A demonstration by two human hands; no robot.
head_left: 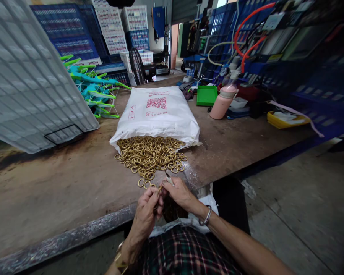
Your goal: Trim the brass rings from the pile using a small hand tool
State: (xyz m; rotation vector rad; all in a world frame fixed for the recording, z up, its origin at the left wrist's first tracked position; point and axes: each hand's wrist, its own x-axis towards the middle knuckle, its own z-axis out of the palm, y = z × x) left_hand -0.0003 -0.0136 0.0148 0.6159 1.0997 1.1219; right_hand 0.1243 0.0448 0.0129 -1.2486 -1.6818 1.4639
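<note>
My left hand (149,202) is closed, its fingertips pinching a brass-coloured ring (160,188) held up between both hands. Closed beside it, my right hand (180,194) grips a small knife (169,178) with a pale handle and a dark pointed tip, which points away from me. Its thumb and fingertips meet the left fingers at the ring. Just beyond the hands, a heap of brass-coloured rings (149,154) spills from the mouth of a white woven sack (163,110) lying on the table. A few loose rings (145,184) lie close to my fingers.
On the brown table (74,183), a tilted grey plastic crate (43,88) stands at left, with green and blue plastic parts (96,89) behind it. A pink bottle (222,103), a green tray (206,95) and a yellow dish (286,119) are at right. White cloth (209,202) lies by my lap.
</note>
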